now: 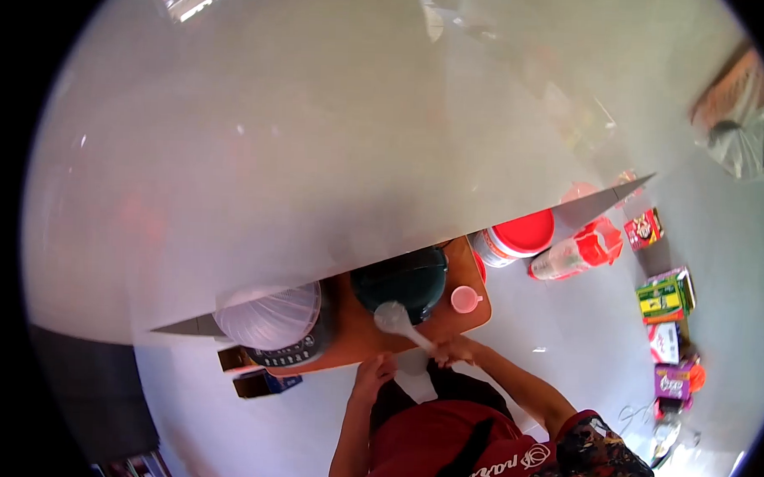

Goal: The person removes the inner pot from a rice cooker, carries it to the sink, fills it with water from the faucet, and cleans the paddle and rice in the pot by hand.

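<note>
My right hand is closed around the handle of a whitish plastic ladle. The ladle's rounded head lies by the near rim of a dark green bowl-like vessel on a brown table. At the table's near edge, my left hand has its fingers curled in, with nothing visible in them. A pink cup stands to the right of the dark vessel. On the left, a whitish ribbed plastic basket or cover sits over a black patterned object.
A large pale panel or wall borders the table's far side. Right of the table are a red-lidded tub and a red-and-clear bag. Coloured boxes line the far right. Cardboard boxes lie at lower left.
</note>
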